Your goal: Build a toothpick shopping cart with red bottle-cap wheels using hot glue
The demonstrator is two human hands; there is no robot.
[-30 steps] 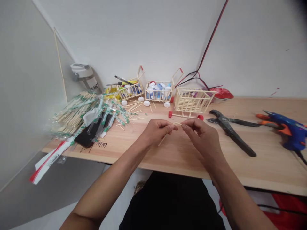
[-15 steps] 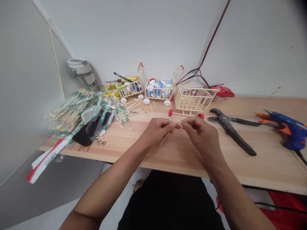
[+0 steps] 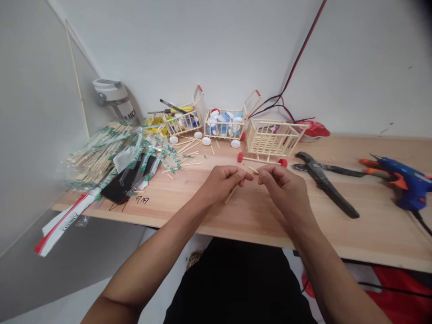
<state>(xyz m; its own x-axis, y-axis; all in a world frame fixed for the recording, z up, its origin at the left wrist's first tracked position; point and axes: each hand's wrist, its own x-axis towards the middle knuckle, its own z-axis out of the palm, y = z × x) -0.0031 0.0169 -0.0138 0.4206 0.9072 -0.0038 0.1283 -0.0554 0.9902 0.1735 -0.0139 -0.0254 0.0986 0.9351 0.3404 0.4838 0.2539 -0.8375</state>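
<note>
My left hand (image 3: 224, 183) is closed, with a thin wooden stick (image 3: 231, 195) poking out below its fingers toward the table. Pinched between the thumb and forefinger of my right hand (image 3: 284, 186) is a short wooden stick (image 3: 253, 170), its free end pointing at my left fingertips, a small gap away. Just beyond both hands stands a small cart made of sticks (image 3: 275, 138), with red wheels (image 3: 282, 163) and an open basket. How far each stick runs inside the fingers is hidden.
Two more stick carts (image 3: 223, 128) filled with bottle caps stand against the wall. Wrapped chopsticks (image 3: 97, 155) and a black phone (image 3: 123, 182) lie left, near a tumbler (image 3: 116, 101). Cutting pliers (image 3: 324, 184) and a blue glue gun (image 3: 405, 180) lie right.
My right hand has drawn slightly away from my left, so the short stick's end now shows clear of the left fingers. The view has shifted a little.
</note>
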